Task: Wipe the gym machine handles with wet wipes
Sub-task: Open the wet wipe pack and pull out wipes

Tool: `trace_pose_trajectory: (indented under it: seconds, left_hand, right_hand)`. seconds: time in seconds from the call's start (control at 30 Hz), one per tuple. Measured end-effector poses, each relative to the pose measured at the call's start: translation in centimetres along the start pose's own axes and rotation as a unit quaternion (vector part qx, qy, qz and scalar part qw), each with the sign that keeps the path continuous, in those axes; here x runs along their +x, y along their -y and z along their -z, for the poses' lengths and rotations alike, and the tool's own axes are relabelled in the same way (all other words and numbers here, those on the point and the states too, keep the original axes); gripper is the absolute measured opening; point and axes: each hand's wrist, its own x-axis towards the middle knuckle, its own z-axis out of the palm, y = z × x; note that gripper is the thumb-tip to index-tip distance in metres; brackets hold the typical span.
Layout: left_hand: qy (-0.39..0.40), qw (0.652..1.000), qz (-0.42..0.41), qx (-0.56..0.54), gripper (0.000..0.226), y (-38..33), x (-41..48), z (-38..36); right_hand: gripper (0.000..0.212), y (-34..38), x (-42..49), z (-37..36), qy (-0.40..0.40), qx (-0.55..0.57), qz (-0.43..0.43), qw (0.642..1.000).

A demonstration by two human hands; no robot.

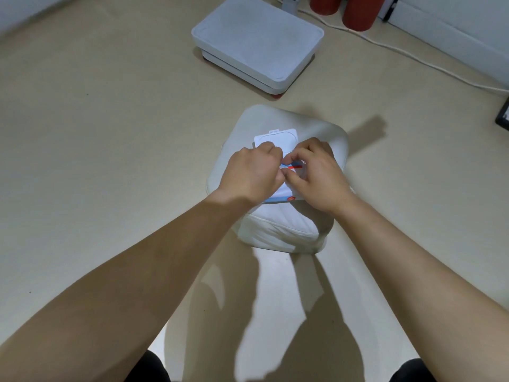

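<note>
In the middle of the frame we see the wet wipes pack (281, 194) lying on a white cushion (278, 232) on the beige floor, its white flip lid (276, 137) standing open at the far end. Our left hand (253, 172) has its fingers curled down on the pack's left side, holding it; our right hand (316, 175) pinches thumb and forefinger at the pack's opening (whether on a wipe or a seal, we cannot tell). In the upper centre sits a flat white box (257, 42), with a white cable (413, 57) and red cylinders (358, 12) at upper right
</note>
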Motion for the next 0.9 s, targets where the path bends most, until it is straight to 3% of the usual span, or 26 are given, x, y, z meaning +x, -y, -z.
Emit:
trace_pose_trajectory:
  seconds: [0.1, 0.3, 0.53, 0.77, 0.9]
  left_hand:
    - [-0.006, 1.0, -0.011, -0.007, 0.051, 0.1, 0.0, 0.0]
    - [-0.049, 0.998, -0.027, -0.013, 0.035, 0.9, -0.4, -0.3]
    - [-0.05, 0.993, 0.051, -0.097, 0.012, 1.3, -0.9, 0.2]
    - [-0.016, 0.998, -0.037, -0.05, 0.021, 0.6, -0.6, 1.7]
    - [0.002, 1.0, -0.027, 0.003, 0.02, 0.4, -0.1, 1.8]
  right_hand:
    - [0.02, 0.1, -0.1, 0.4, -0.004, -0.005, 0.005, 1.0]
    - [0.022, 0.6, -0.1, 0.1, -0.022, -0.018, 0.022, 0.999]
    - [0.019, 0.6, 0.0, -0.2, -0.035, 0.008, -0.006, 0.999]
    - [0.018, 0.5, -0.3, -0.5, -0.042, 0.025, -0.018, 0.999]
    - [0.018, 0.5, -0.5, -0.5, -0.043, 0.023, -0.012, 0.999]
